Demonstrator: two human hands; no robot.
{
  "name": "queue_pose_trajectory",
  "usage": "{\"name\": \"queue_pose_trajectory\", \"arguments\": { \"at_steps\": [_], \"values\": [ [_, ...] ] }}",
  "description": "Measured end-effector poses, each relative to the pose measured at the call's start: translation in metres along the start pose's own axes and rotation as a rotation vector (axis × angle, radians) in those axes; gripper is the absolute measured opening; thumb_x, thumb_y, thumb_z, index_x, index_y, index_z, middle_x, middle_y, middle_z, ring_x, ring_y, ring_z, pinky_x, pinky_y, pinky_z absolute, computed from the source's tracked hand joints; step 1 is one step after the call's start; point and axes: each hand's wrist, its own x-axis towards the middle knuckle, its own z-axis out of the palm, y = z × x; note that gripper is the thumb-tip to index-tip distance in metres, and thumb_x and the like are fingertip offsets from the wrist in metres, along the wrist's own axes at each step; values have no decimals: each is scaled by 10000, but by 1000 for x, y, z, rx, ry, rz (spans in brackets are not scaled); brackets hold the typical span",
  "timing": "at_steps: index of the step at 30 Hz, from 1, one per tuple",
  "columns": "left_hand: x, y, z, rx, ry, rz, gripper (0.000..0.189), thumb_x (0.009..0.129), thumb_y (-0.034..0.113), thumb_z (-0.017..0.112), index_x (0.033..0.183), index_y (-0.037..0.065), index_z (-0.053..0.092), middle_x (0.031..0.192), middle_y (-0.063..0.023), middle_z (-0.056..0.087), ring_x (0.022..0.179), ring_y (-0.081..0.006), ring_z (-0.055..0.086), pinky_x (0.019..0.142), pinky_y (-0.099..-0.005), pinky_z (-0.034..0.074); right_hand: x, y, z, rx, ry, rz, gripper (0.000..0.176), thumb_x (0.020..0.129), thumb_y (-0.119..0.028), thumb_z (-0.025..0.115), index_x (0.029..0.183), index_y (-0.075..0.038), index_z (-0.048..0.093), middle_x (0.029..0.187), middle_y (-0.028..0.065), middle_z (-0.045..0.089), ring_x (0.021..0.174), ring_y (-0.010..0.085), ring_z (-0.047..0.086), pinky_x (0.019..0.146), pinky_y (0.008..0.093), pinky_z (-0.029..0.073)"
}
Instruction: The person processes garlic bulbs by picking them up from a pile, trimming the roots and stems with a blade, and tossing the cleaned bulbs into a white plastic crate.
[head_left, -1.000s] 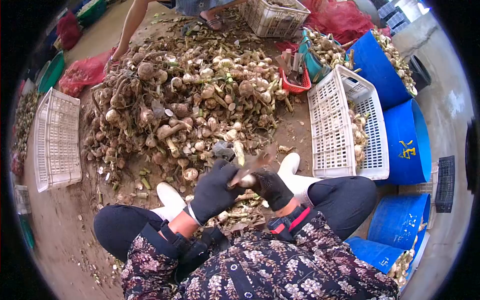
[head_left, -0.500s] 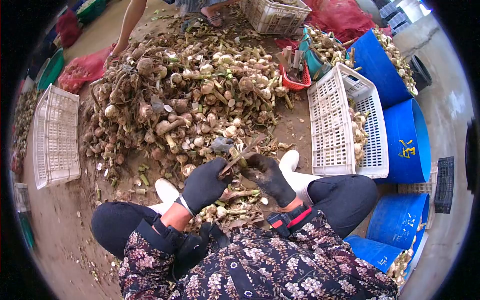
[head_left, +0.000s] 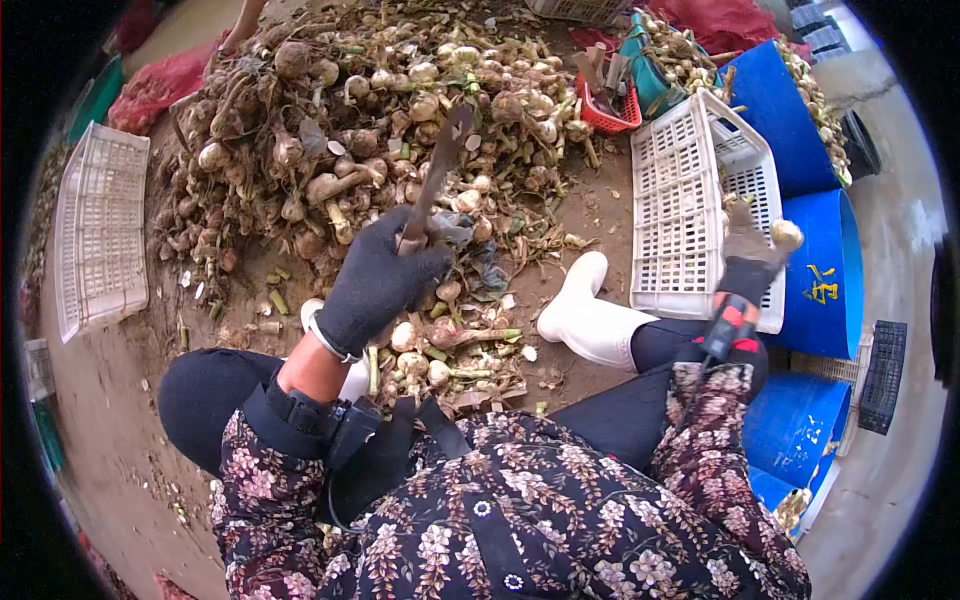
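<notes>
Right, my right hand (head_left: 748,262) has its fingers closed on a pale bulb (head_left: 787,234) above the white crate's (head_left: 680,200) edge (drop-off step, I reckon). My left hand (head_left: 380,280) grips the knife (head_left: 445,150), blade up. Next calls for a clean release.

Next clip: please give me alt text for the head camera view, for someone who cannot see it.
A seated person's gloved left hand grips a knife, blade up, while the gloved right hand holds a pale bulb out toward a white crate. A pile of muddy bulbs lies ahead on the ground; blue barrels stand to the right.
</notes>
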Motion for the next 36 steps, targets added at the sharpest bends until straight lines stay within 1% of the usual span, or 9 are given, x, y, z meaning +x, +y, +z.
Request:
{"name": "queue_pose_trajectory", "arguments": {
  "at_steps": [5,7,8,12,18,24,27,30,36],
  "values": [
    [-2,6,-7,-118,87,73,225,790,122,699,982,34,621,765,-2,616,615,-67,544,541,-228,446,31,-3,118,-558,-229,-272,202,834,-163,624,1001,-52,622,889,89,635,838,165,608,759,275,491],
    [-6,14,-15,-160,73,-27,219,784,119,702,972,41,621,763,0,611,631,-62,547,552,-222,450,50,-35,194,439,-625,250,403,848,-228,605,1216,-84,527,1115,123,621,996,252,603,874,361,470],
    [-7,11,-17,-166,81,-24,219,784,119,702,972,41,621,763,0,611,631,-62,547,552,-222,450,27,-54,233,16,-503,-128,448,827,-306,619,1208,-91,524,1141,153,612,1021,300,600,886,395,462],
    [-7,-1,-20,-123,204,184,201,773,118,709,940,44,624,767,-2,621,604,-66,557,512,-223,449,-19,-18,319,-703,-704,31,589,772,-273,595,1313,-102,438,1225,246,534,1092,385,559,898,467,463],
    [-9,-12,-27,-40,160,38,198,783,116,703,941,38,613,732,-7,610,542,-52,539,467,-227,436,-1,-31,322,-755,-868,242,748,772,-227,569,1430,-74,248,1405,267,350,1099,390,562,885,484,469],
    [-7,-17,-25,77,214,137,234,764,135,721,919,15,593,761,-29,611,655,-86,545,593,-273,467,15,-6,303,-374,-652,392,460,771,-302,616,1101,6,527,1066,290,592,1034,406,566,858,464,456],
    [-2,-27,-21,134,164,87,267,753,154,726,941,14,598,790,-54,627,727,-116,563,687,-307,477,37,-1,276,124,-419,-3,458,752,-244,676,1110,0,526,1044,209,596,988,350,578,836,403,468],
    [-8,-13,-10,228,144,118,336,747,213,721,992,18,600,846,-114,661,793,-210,626,741,-347,482,57,-67,224,667,-393,229,460,715,-183,719,1103,-16,536,1029,140,588,976,272,570,856,363,458],
    [-21,-9,11,441,113,293,296,775,281,684,960,78,574,879,-191,627,850,-410,606,691,-448,488,56,-143,160,279,-249,57,371,804,-170,700,1128,-62,557,925,17,606,778,127,557,681,281,481]
  ]
}}
